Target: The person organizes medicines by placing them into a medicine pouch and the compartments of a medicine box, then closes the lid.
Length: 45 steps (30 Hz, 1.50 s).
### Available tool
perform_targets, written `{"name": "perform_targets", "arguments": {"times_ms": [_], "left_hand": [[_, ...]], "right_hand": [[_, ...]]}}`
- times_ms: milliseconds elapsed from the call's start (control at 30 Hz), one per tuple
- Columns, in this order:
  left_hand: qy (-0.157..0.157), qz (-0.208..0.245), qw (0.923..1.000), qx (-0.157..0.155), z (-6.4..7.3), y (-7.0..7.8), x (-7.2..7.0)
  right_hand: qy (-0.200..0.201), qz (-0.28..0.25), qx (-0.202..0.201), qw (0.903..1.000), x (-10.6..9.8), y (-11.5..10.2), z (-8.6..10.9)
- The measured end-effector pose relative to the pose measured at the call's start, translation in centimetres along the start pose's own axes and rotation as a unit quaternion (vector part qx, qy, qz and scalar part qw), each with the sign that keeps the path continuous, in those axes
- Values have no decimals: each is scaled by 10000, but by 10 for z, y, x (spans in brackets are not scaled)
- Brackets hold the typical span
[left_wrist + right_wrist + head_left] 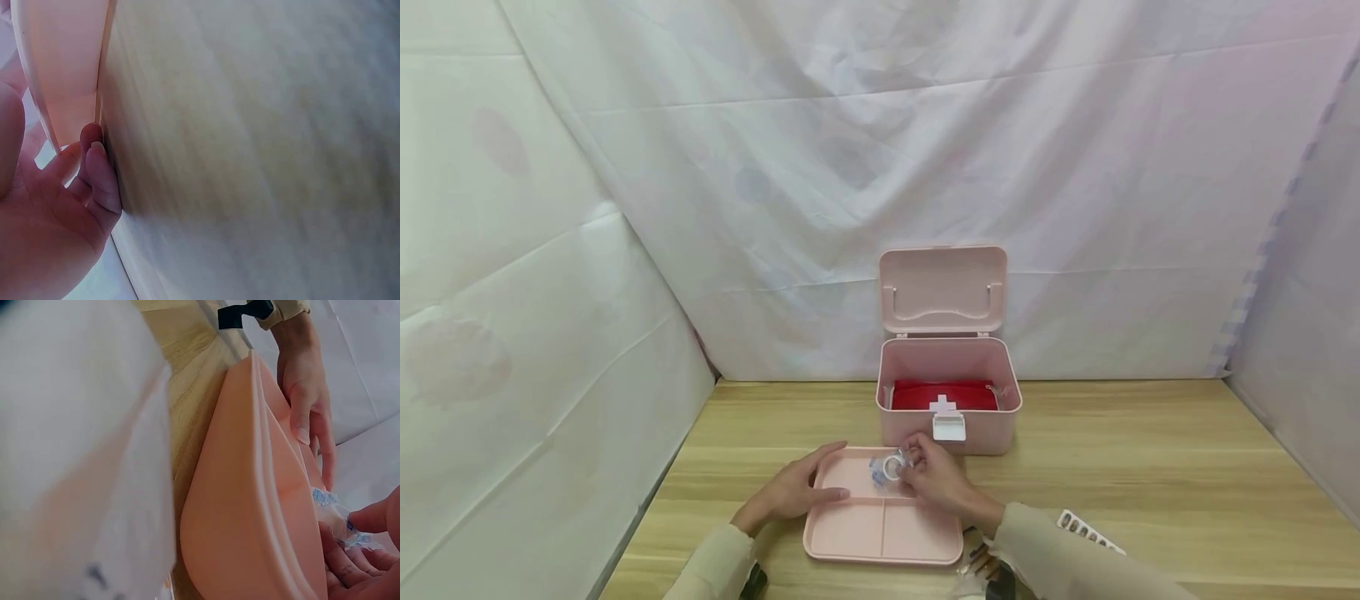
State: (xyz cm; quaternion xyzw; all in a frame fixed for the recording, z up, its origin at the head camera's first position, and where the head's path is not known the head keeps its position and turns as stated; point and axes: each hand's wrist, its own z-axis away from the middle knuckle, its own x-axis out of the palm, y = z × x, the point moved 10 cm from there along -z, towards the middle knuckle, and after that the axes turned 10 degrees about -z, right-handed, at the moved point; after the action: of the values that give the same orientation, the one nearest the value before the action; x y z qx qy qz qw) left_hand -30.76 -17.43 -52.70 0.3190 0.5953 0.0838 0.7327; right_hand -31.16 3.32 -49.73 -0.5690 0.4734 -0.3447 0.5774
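A pink divided tray [844, 533] lies on the wooden table, with one long compartment at the back and two smaller ones in front. My left hand [792, 490] grips its left end, thumb over the rim. In the left wrist view, fingers [100, 169] of that hand bend against the tray's outer wall [65, 69]. Over the back compartment, my right hand [938, 477] pinches a small clear wrapper with blue print, which has a white ring-shaped roll [892, 467] inside. The right wrist view shows the crinkled wrapper [325, 497] between thumb and fingers, partly hidden by them.
Behind the tray stands a pink first-aid box [904, 429], lid [943, 287] raised, with a red pouch [917, 396] inside. A blister pack of pills [1088, 532] lies to the right. Beside my right sleeve is a clear bag [973, 575] with brown items, partly hidden.
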Motion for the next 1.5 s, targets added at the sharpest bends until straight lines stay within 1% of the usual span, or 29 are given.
{"name": "perform_targets", "arguments": {"times_ms": [200, 400, 500, 667, 767, 900, 1000, 1100, 1167, 1200, 1300, 1400, 1500], "left_hand": [[37, -25, 10000, 65, -1, 3, -2], [3, -4, 10000, 19, -1, 3, -1], [-11, -2, 10000, 18, 0, 4, 0], [-22, -25, 10000, 66, 0, 6, -1], [-21, -38, 10000, 72, 0, 6, -1], [-31, -44, 10000, 16, 0, 5, 0], [-53, -31, 10000, -40, 0, 3, 1], [-78, 11, 9999, -71, 1, 3, 2], [-97, 18, 9999, -78, 1, 3, 3], [-106, 21, 9999, -82, 1, 4, 3], [-114, 42, 9999, -93, 0, 4, 2], [-109, 74, 9999, -99, 1, 4, 0], [-124, 85, 9998, -112, 2, 4, 0]], "right_hand": [[129, 349, -8, 9993, 0, 1, -1], [-18, 681, 26, 9977, 4, 1, -1], [-64, 921, 109, 9957, 5, 3, 0], [-106, 1138, 238, 9932, 5, 5, 2], [-150, 1259, 296, 9915, 4, 4, 4], [-250, 1489, 218, 9883, -1, -3, 7], [-411, 1601, 212, 9860, -7, -9, 11], [-630, 1534, 126, 9861, -16, -18, 18], [-771, 1451, -26, 9864, -23, -27, 23], [-831, 1434, -173, 9860, -28, -33, 26], [-995, 1423, -435, 9839, -45, -46, 33], [-1181, 1429, -545, 9812, -63, -51, 42], [-1408, 1378, -406, 9796, -80, -46, 51]]}}
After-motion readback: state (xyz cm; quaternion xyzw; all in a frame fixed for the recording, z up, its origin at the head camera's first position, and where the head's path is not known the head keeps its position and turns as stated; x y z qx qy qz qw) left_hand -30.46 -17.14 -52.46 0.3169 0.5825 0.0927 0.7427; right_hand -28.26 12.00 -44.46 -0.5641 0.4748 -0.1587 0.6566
